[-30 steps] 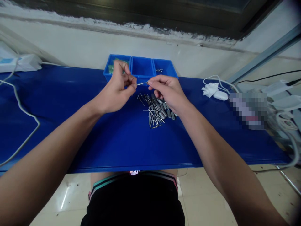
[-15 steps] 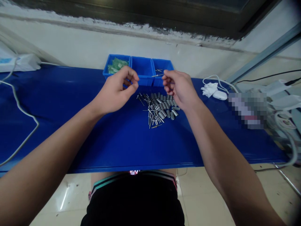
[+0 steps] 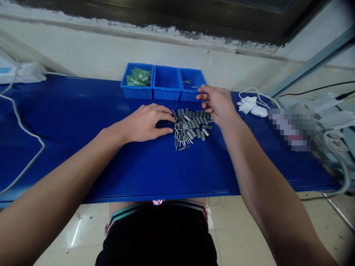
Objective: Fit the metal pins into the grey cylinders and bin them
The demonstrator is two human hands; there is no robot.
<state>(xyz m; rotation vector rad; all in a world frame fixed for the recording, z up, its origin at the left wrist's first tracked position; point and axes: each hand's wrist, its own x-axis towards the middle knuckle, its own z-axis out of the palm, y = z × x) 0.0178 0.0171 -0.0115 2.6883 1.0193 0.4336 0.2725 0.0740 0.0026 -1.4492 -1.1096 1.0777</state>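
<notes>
A heap of small metal pins and short grey cylinders [image 3: 191,127] lies on the blue table [image 3: 138,166]. My left hand [image 3: 144,123] rests flat on the table with its fingertips at the heap's left edge, fingers stretched out. My right hand [image 3: 217,103] hovers over the front rim of the right blue bin [image 3: 192,84], fingers loosely apart; a thin metal pin [image 3: 195,87] shows just beyond its fingertips. I cannot tell whether the fingers still touch it.
Three blue bins stand in a row at the table's back: the left bin [image 3: 137,85] holds green parts, the middle bin [image 3: 167,87] looks bare. A white cloth and a white device [image 3: 253,107] lie to the right, with cables [image 3: 22,125] at the left.
My left hand dropped from chest height to the table beside the heap. My right hand carried the pin away from the left hand and reached out to the right bin.
</notes>
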